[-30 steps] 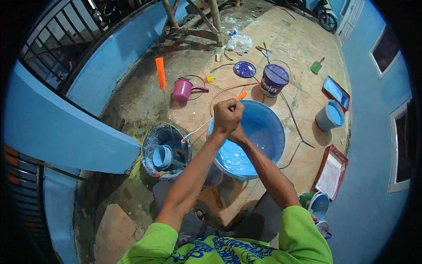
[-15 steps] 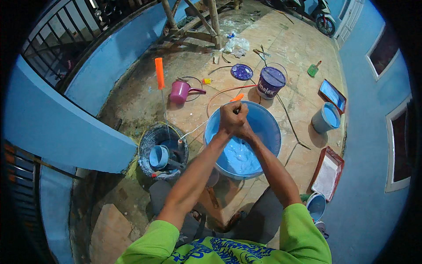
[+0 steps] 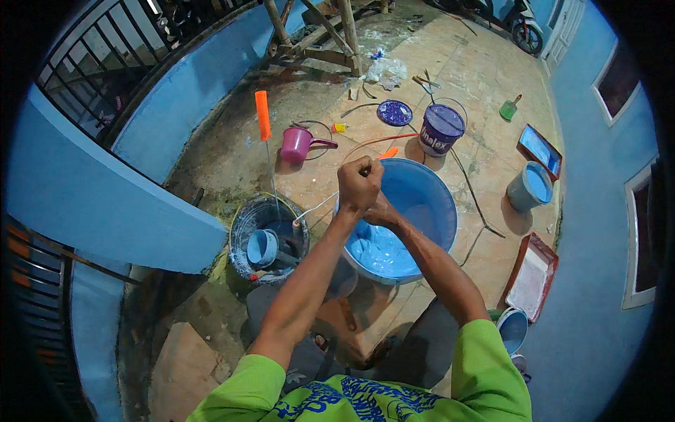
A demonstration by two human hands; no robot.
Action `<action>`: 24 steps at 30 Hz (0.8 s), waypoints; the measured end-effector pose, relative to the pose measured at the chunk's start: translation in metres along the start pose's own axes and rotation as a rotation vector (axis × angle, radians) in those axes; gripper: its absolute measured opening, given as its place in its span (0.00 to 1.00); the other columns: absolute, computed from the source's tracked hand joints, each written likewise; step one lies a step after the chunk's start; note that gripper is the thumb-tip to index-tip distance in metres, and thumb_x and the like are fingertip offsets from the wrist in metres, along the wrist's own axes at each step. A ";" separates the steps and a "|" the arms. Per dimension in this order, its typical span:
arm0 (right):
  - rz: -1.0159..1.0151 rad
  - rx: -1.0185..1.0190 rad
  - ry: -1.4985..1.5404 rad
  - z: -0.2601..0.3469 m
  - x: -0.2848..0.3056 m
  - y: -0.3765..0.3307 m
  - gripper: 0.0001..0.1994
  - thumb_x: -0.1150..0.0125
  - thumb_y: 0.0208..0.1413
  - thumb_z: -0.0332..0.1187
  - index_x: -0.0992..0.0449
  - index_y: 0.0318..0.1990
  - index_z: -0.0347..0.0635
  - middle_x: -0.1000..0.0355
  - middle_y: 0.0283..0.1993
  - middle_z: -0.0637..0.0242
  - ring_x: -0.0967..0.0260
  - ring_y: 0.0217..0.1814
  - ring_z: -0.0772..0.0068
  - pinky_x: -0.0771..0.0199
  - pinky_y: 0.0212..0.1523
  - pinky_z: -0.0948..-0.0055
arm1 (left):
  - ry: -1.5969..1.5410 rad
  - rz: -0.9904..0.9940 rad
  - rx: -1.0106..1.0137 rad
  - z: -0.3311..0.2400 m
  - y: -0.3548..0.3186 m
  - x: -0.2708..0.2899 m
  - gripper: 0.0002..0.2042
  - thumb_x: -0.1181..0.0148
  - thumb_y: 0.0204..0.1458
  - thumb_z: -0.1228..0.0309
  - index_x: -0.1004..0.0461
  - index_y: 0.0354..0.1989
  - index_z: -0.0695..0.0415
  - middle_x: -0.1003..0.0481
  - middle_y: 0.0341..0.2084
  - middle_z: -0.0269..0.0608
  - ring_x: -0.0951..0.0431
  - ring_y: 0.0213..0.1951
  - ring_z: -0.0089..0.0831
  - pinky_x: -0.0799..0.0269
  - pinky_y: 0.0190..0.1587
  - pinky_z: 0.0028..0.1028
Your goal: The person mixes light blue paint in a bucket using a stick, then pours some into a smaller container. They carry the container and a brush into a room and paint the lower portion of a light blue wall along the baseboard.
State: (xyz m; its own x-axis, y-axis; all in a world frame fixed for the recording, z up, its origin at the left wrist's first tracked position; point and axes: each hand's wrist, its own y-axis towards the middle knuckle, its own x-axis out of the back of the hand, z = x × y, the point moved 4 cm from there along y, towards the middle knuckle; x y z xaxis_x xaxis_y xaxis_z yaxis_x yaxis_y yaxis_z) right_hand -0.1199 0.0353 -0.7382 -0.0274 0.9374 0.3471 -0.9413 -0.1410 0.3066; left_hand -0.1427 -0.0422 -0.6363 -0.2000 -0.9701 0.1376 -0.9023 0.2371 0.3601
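Observation:
Above a large blue tub (image 3: pixel 444 204) of wet light-blue paint (image 3: pixel 385 252), my two hands are closed one over the other. My left hand (image 3: pixel 359 186) is a fist at the top, over the tub's left rim. Just below and to its right, my right hand (image 3: pixel 380 210) is closed too. Whatever they grip is hidden by the fingers and forearms. The paint surface shows swirls and folds below my hands. An orange handle (image 3: pixel 389 152) shows just beyond my left hand at the tub's far rim.
At left, a paint-smeared black bucket (image 3: pixel 235 243) holds a blue dipper (image 3: pixel 262 247) and an orange-handled roller (image 3: pixel 263 116). Beyond stand a pink dipper (image 3: pixel 295 145) and purple paint pail (image 3: pixel 443 129). Paint trays (image 3: pixel 520 295) and a grey bucket (image 3: pixel 522 191) line the right wall.
My closed hands have moved left across the tub, and the paint's swirls have changed shape. The whole view has shifted slightly.

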 end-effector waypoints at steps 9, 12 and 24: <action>0.002 0.182 -0.181 0.001 0.026 0.015 0.18 0.36 0.44 0.34 0.28 0.42 0.34 0.25 0.36 0.49 0.25 0.42 0.49 0.28 0.41 0.57 | -0.133 0.020 -0.050 0.014 -0.006 -0.005 0.17 0.45 0.58 0.73 0.36 0.15 0.59 0.36 0.11 0.28 0.38 0.17 0.14 0.44 0.20 0.22; 0.062 0.177 -0.294 -0.002 0.038 0.008 0.16 0.36 0.42 0.31 0.28 0.39 0.34 0.26 0.32 0.48 0.26 0.40 0.44 0.28 0.38 0.54 | -0.299 0.035 0.037 0.020 -0.012 -0.015 0.18 0.45 0.59 0.74 0.37 0.15 0.57 0.36 0.11 0.28 0.39 0.17 0.14 0.43 0.20 0.22; -0.016 -0.272 -0.074 -0.005 0.037 -0.047 0.22 0.39 0.45 0.27 0.31 0.51 0.37 0.24 0.41 0.53 0.25 0.47 0.57 0.27 0.45 0.64 | -0.461 0.069 0.271 0.028 -0.019 -0.044 0.17 0.46 0.58 0.74 0.38 0.15 0.56 0.36 0.09 0.32 0.38 0.10 0.18 0.44 0.13 0.24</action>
State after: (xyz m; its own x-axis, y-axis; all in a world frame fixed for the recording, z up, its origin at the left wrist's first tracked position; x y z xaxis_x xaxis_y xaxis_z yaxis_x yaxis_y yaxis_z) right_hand -0.0783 0.0782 -0.7447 0.0038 0.9116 0.4110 -0.9974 -0.0262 0.0674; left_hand -0.1277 -0.0057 -0.6745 -0.3542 -0.8894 -0.2890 -0.9351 0.3382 0.1054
